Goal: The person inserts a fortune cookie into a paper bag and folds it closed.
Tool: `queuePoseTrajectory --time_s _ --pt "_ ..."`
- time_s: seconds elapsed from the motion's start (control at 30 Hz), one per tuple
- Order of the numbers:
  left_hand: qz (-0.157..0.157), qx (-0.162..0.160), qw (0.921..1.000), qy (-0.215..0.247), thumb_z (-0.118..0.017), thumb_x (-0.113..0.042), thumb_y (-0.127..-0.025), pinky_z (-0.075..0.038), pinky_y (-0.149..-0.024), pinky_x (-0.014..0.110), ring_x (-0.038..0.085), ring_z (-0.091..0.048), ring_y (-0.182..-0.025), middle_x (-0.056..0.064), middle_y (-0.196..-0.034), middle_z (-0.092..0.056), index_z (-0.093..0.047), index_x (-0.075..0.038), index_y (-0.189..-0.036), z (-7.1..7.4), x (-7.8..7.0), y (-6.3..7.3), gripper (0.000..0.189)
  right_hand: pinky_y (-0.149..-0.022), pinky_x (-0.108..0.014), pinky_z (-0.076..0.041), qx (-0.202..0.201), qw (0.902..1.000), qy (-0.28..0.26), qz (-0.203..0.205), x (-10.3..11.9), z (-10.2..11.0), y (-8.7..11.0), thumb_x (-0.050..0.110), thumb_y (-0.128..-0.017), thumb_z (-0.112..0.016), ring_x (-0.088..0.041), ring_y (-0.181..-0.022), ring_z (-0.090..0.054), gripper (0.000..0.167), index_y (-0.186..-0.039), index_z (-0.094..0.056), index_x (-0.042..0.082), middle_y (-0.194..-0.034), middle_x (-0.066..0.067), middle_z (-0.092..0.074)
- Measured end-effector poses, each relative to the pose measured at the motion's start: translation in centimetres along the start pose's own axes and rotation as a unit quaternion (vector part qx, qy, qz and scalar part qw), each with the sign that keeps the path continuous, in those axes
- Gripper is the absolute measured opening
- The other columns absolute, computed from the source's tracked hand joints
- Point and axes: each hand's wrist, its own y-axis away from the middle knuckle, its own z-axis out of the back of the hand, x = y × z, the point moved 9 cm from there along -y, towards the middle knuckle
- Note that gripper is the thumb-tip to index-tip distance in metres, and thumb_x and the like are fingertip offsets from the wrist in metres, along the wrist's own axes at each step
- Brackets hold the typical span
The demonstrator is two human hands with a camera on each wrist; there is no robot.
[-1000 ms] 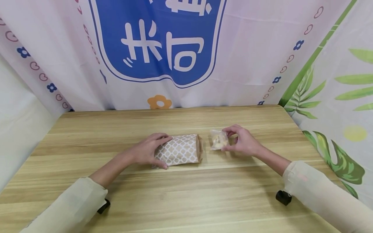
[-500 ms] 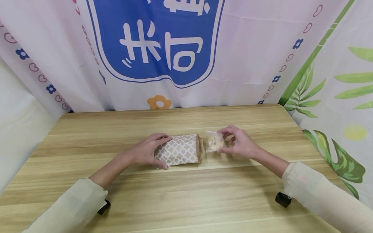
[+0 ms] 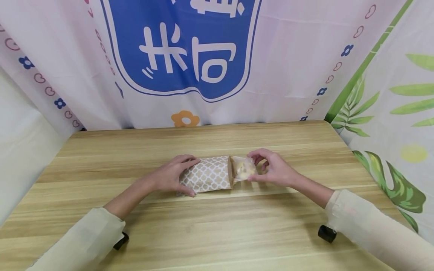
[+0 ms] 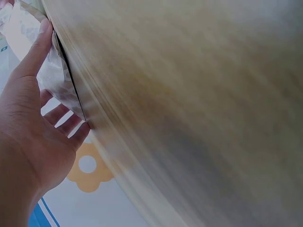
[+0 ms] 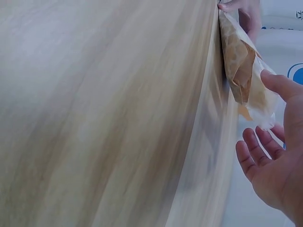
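A brown paper bag [image 3: 207, 175] with a white lattice print lies flat on the table, its opened mouth facing right. My left hand [image 3: 170, 174] grips its closed end, thumb on the near edge and fingers on the far edge. My right hand [image 3: 277, 170] pinches a small clear plastic packet [image 3: 242, 169] with pale yellow pieces inside; their kind is unclear. The packet's left edge is at the bag's mouth. In the right wrist view, the packet [image 5: 263, 100] overlaps the bag's mouth [image 5: 241, 71], partly within it. The left wrist view shows the bag [image 4: 59, 75] between thumb and fingers.
The wood-grain table [image 3: 210, 233] extends around both hands. Behind it hangs a printed curtain [image 3: 281, 67] with a blue sign, and a leaf-patterned cloth [image 3: 400, 124] hangs on the right. Small black objects [image 3: 327, 233] show beneath both sleeves.
My right hand has moved left with the packet, from apart from the paper bag to its mouth. My left hand and the bag have stayed in place.
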Motion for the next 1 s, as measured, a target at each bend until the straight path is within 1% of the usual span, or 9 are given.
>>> queuePoseTrajectory --time_s 0.23,0.4,0.47,0.57,0.63,0.7,0.8,0.9,1.0 --pt "0.000 0.002 1.0000 0.001 -0.089 -0.056 -0.076 -0.037 -0.116 0.062 0.044 -0.037 -0.145 0.024 -0.157 -0.040 -0.042 0.000 -0.156 0.0 0.0 0.0 0.109 -0.075 -0.035 -0.059 0.015 0.9998 -0.004 0.014 0.6 -0.9 -0.2 0.009 -0.074 -0.094 -0.025 -0.097 -0.062 0.060 -0.125 -0.065 -0.006 -0.109 -0.012 -0.067" --pt "-0.003 0.001 1.0000 -0.002 -0.088 -0.056 -0.076 -0.038 -0.116 0.061 0.043 -0.037 -0.146 0.024 -0.157 -0.041 -0.042 0.000 -0.156 0.0 -0.1 -0.1 0.108 -0.074 -0.040 -0.060 0.025 0.9995 0.017 0.012 0.7 -1.3 -0.5 0.013 -0.076 -0.093 -0.024 -0.097 -0.062 0.059 -0.126 -0.066 -0.006 -0.108 -0.010 -0.067" --pt "-0.004 0.000 1.0000 -0.001 -0.088 -0.055 -0.076 -0.038 -0.116 0.061 0.043 -0.038 -0.145 0.024 -0.157 -0.041 -0.042 0.000 -0.156 0.0 -0.1 -0.1 0.108 -0.074 -0.040 -0.060 0.027 0.9993 0.026 0.008 0.7 -1.4 -0.6 0.013 -0.077 -0.092 -0.024 -0.097 -0.063 0.059 -0.126 -0.066 -0.006 -0.109 -0.010 -0.067" --pt "-0.004 -0.001 1.0000 0.003 -0.089 -0.054 -0.076 -0.038 -0.115 0.062 0.043 -0.038 -0.145 0.025 -0.157 -0.041 -0.042 0.001 -0.156 0.0 -0.1 -0.1 0.108 -0.073 -0.036 -0.060 0.031 0.9987 0.041 -0.002 0.7 -1.5 -0.9 0.014 -0.078 -0.090 -0.025 -0.098 -0.063 0.059 -0.128 -0.065 -0.006 -0.110 -0.011 -0.068" --pt "-0.004 -0.001 1.0000 0.004 -0.089 -0.054 -0.076 -0.038 -0.115 0.062 0.043 -0.038 -0.145 0.025 -0.157 -0.041 -0.042 0.001 -0.156 0.1 -0.2 0.0 0.108 -0.072 -0.032 -0.059 0.032 0.9980 0.054 -0.010 0.7 -1.6 -1.0 0.014 -0.078 -0.089 -0.025 -0.098 -0.063 0.059 -0.128 -0.066 -0.006 -0.111 -0.012 -0.068" --pt "-0.003 -0.001 1.0000 0.004 -0.089 -0.054 -0.076 -0.037 -0.116 0.062 0.043 -0.038 -0.145 0.025 -0.157 -0.041 -0.042 0.001 -0.156 0.1 -0.2 -0.1 0.108 -0.071 -0.028 -0.057 0.033 0.9972 0.066 -0.013 0.7 -1.6 -1.1 0.015 -0.078 -0.088 -0.026 -0.098 -0.063 0.060 -0.129 -0.065 -0.007 -0.111 -0.013 -0.067" --pt "-0.004 0.000 1.0000 0.000 -0.089 -0.055 -0.076 -0.038 -0.116 0.061 0.043 -0.038 -0.145 0.024 -0.157 -0.041 -0.043 0.001 -0.156 0.1 -0.2 -0.1 0.108 -0.069 -0.024 -0.056 0.029 0.9968 0.072 -0.015 0.8 -1.7 -1.3 0.015 -0.077 -0.086 -0.027 -0.097 -0.064 0.060 -0.129 -0.065 -0.008 -0.110 -0.015 -0.067" --pt "-0.004 0.001 1.0000 -0.004 -0.088 -0.055 -0.076 -0.038 -0.116 0.060 0.043 -0.038 -0.145 0.024 -0.157 -0.041 -0.042 0.001 -0.156 0.0 -0.1 -0.1 0.108 -0.069 -0.025 -0.056 0.027 0.9974 0.064 -0.019 0.8 -1.9 -1.5 0.014 -0.076 -0.085 -0.028 -0.097 -0.065 0.061 -0.129 -0.064 -0.009 -0.112 -0.016 -0.067" --pt "-0.003 0.001 1.0000 -0.005 -0.088 -0.056 -0.076 -0.038 -0.116 0.060 0.042 -0.038 -0.145 0.024 -0.157 -0.041 -0.042 0.001 -0.156 -0.1 0.0 -0.1 0.109 -0.074 -0.028 -0.057 0.025 0.9977 0.056 -0.030 0.7 -2.1 -1.5 0.013 -0.075 -0.086 -0.027 -0.098 -0.065 0.061 -0.128 -0.064 -0.010 -0.111 -0.015 -0.067"
